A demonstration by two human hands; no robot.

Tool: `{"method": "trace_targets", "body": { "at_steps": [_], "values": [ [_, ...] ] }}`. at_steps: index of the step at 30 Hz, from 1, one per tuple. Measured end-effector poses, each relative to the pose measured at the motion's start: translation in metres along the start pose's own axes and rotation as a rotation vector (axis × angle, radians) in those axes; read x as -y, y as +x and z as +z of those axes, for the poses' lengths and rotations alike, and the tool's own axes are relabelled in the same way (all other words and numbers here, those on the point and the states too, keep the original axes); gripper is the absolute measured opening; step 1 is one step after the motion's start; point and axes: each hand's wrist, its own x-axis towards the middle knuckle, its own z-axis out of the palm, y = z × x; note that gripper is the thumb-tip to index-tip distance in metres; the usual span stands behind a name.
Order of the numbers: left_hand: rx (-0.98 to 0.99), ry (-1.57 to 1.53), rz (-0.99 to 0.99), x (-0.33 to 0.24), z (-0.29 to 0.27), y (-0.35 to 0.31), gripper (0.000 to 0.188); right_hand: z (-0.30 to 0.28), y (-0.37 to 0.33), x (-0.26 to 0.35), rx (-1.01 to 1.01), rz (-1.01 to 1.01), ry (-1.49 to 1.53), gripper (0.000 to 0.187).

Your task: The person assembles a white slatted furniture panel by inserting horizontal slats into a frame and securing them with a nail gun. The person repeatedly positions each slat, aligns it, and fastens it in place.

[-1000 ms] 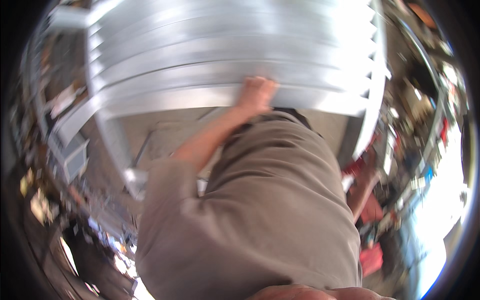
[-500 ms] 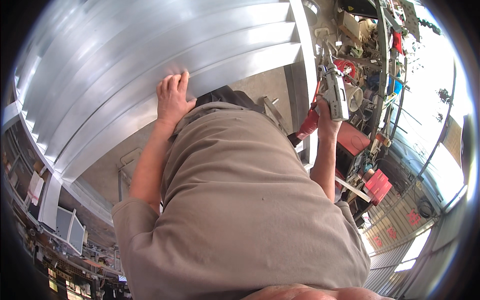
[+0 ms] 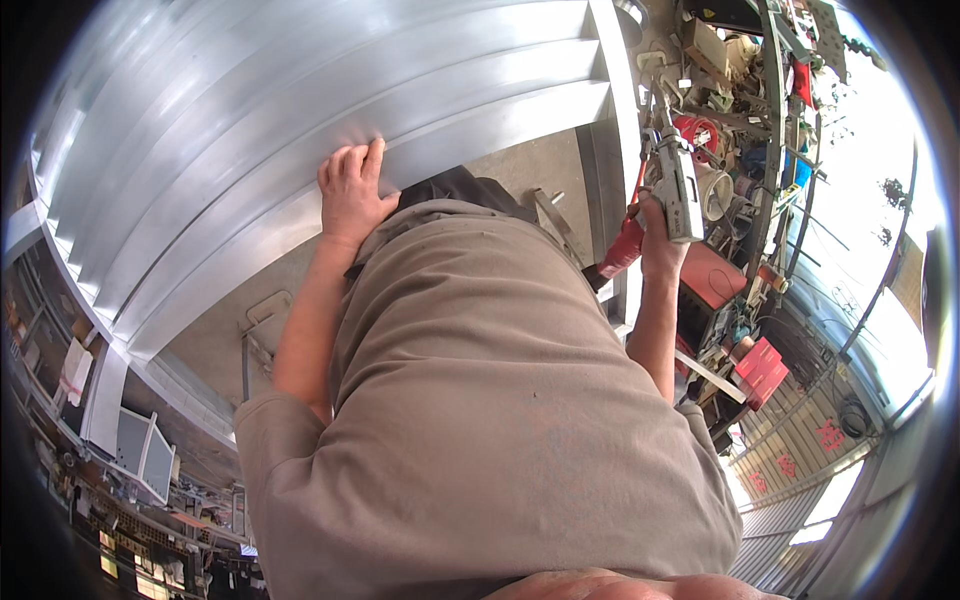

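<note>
My left hand [image 3: 352,192] lies on the near slats of a large silvery metal frame [image 3: 470,118], fingers stretched over the metal and thumb out to the side. Nothing shows in its grasp. On the right, my right hand [image 3: 660,235] is closed round a grey pistol-shaped tool [image 3: 680,190] with a red lower part [image 3: 622,247]. The tool's narrow front end points away from me, beside the white end rail [image 3: 622,120] of the frame. Most of that hand's fingers are hidden behind the tool.
Past the end rail stands a cluttered rack with a red spool [image 3: 697,135], a white bucket [image 3: 713,193] and a red case [image 3: 712,277]. Farther down is a pink-red box [image 3: 760,372]. At left a grey framed panel [image 3: 145,455] stands near more shelving.
The whole view has shifted a little, so things sit slightly farther right. Both hands keep their places, the left on the slats and the right round the tool.
</note>
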Motion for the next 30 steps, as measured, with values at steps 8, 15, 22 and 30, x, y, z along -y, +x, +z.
{"method": "trace_targets", "body": {
  "at_steps": [8, 15, 22, 30],
  "values": [
    [0.026, 0.005, 0.024, -0.004, -0.007, 0.0, 0.092, 0.0, -0.003, 0.018, 0.033, -0.029, 0.027, 0.021],
    [0.029, -0.001, 0.015, 0.007, -0.005, -0.008, 0.091, 0.007, -0.004, 0.041, 0.033, -0.019, -0.044, 0.024],
    [0.015, -0.005, 0.025, 0.022, -0.002, -0.011, 0.094, 0.018, -0.007, 0.102, 0.067, -0.136, -0.215, 0.026],
    [0.004, -0.032, 0.03, 0.013, -0.003, -0.001, 0.093, -0.01, 0.033, 0.202, 0.336, -0.369, -0.905, 0.025]
  ]
}}
